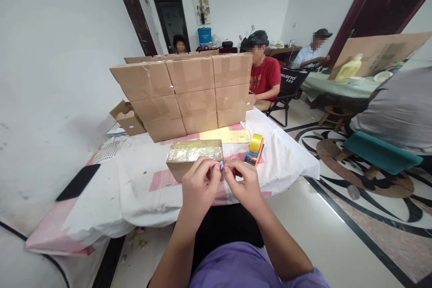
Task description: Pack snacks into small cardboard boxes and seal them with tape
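Both hands meet in front of me, fingertips pinched close together. Between them is a small blue piece [222, 165], too small to name. My left hand [200, 185] is closed on its left side, and my right hand [245, 185] pinches at its right side. Right behind the hands stands a small cardboard box [178, 168] with shiny clear tape across its top; my fingers hide part of its front. To the right of the box lies a tape dispenser [254, 149] with a yellow roll and an orange and blue body.
Stacked cardboard boxes [195, 94] form a wall across the table [135, 198]. A yellow perforated sheet [232, 135] lies before them, an open carton [130, 119] to their left. At the left edge rests a black flat object [78, 182]. Other people sit beyond, one in red [266, 81].
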A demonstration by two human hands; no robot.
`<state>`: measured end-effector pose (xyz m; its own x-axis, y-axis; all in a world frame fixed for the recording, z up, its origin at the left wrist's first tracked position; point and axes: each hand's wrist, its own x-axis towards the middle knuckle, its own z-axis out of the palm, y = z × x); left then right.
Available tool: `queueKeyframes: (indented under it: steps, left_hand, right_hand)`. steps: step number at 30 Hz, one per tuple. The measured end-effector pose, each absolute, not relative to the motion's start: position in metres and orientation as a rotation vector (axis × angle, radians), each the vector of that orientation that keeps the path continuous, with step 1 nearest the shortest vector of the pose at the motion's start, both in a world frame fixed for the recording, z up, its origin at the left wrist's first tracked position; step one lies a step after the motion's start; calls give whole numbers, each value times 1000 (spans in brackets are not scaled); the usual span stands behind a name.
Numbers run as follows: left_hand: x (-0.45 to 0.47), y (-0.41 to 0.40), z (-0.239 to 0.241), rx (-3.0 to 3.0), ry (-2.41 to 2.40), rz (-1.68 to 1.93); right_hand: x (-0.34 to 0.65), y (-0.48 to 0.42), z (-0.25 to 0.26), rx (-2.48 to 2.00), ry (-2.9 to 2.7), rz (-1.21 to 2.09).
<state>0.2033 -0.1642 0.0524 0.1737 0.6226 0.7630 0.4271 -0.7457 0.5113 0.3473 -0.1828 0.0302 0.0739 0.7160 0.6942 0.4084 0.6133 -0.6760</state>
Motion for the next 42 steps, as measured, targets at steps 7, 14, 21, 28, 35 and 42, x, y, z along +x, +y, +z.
queueKeyframes:
  steps: [7,14,21,28,35,42]
  left_hand:
    - [199,-163,52,2279,910,1521]
    - [200,-161,51,2236,980,1491]
    - [199,-157,41,2026,1110,1510]
    - [208,-153,32,1730,1104,1606]
    - [207,-146,31,1462,1012,1812]
    - [202,-135,26,1316,993,1728]
  right_hand:
    - [347,-183,27,-968,-1544,286]
    - [343,-184,25,-971,-1515,282]
    - [340,-181,20,-985,-1384,312]
    - [341,-172,15,-993,-1272,459]
    - [379,-122,36,-1141,-1383,345]
    - [435,27,41,-1920,-1825,449]
